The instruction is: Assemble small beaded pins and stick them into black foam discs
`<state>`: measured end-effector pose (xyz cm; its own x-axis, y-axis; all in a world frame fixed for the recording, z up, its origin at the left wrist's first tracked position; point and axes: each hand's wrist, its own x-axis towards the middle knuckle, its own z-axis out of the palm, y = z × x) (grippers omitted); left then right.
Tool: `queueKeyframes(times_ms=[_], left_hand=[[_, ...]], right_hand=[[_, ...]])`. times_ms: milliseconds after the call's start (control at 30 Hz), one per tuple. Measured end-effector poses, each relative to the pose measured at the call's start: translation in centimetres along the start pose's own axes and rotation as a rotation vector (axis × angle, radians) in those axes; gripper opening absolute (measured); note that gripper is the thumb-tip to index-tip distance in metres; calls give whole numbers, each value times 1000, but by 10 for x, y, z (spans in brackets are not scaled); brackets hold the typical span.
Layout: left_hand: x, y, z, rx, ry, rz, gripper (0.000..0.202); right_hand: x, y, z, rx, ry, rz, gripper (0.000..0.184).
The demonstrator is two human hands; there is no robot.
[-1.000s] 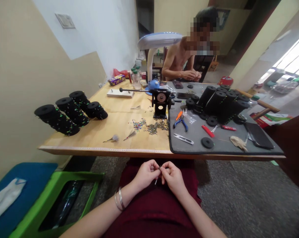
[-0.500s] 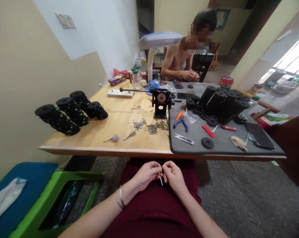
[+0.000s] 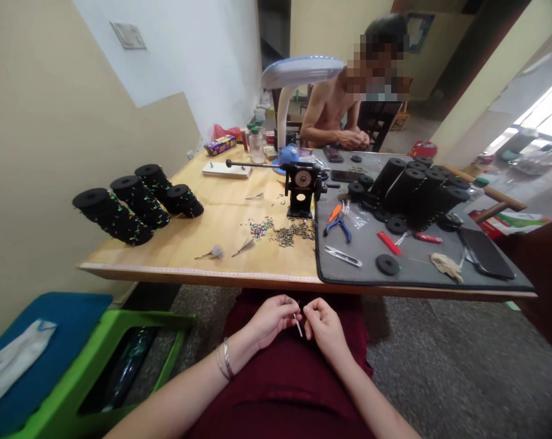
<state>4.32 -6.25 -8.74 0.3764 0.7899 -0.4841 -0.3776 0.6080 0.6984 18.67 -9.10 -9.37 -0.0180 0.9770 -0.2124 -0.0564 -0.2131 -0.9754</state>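
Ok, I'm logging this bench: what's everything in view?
table: one, wooden, centre
mat: one, grey, right
lamp: one, white, table's back
machine: one, black, table
stacks: four, black, table's left
rolls: several, black, mat
beads: many, multicoloured, table
bits: many, brownish, table
pliers: one, blue, mat
snips: one, silver, mat
box: one, purple, table's back
cloth: one, white, blue seat
frame: one, green, lower left
person: one, far side
stick: one, white, lower centre
left hand: one, holding stick
right hand: one, beside left
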Motion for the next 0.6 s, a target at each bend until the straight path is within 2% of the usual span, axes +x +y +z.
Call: queueKeyframes(times_ms=[600], left_hand=[[-4, 3, 5, 72, 12, 36, 21]], right_hand=[[0, 1, 0, -31, -9, -1, 30]])
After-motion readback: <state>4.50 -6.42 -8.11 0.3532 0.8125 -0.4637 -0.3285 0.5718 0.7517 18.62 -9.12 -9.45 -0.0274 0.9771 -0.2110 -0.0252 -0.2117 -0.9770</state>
